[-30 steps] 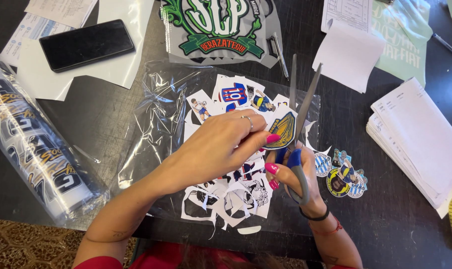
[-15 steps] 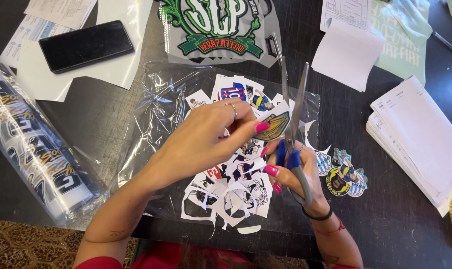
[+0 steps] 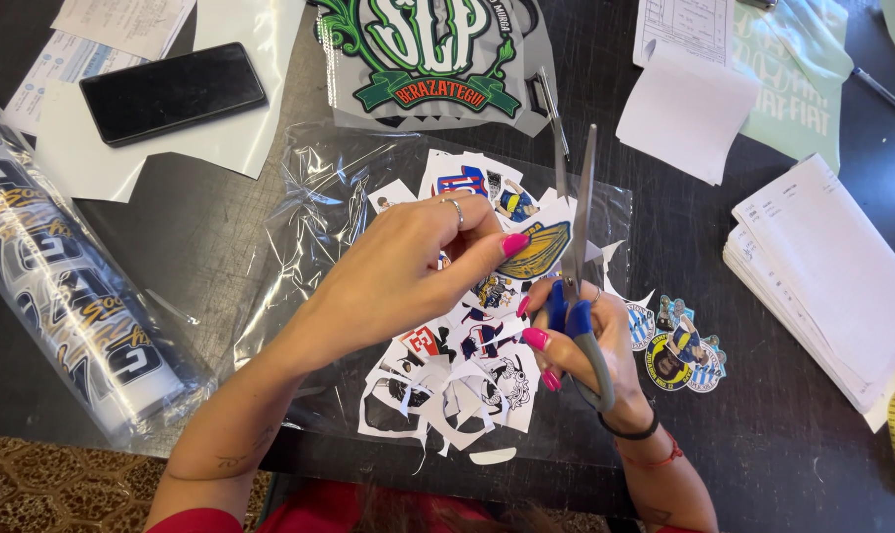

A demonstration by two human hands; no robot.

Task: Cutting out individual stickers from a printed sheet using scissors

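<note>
My left hand [image 3: 408, 266] pinches a yellow and blue sticker [image 3: 534, 249] by its edge, above the middle of the dark table. My right hand [image 3: 583, 341] grips blue-handled scissors [image 3: 578, 247], blades pointing away from me and slightly parted beside the sticker's right edge. Under both hands lies a clear plastic bag [image 3: 309, 227] covered with several cut stickers and white paper scraps [image 3: 447, 385].
A black phone [image 3: 171, 92] lies on white sheets at the far left. A wrapped printed roll [image 3: 62, 306] runs along the left edge. A large green emblem sticker [image 3: 428, 54] sits at the back. A paper stack [image 3: 822, 286] is at the right, finished stickers [image 3: 679, 345] beside it.
The scissors have swung more upright and shifted slightly left against the sticker. My left hand has turned the sticker a little and moved slightly left.
</note>
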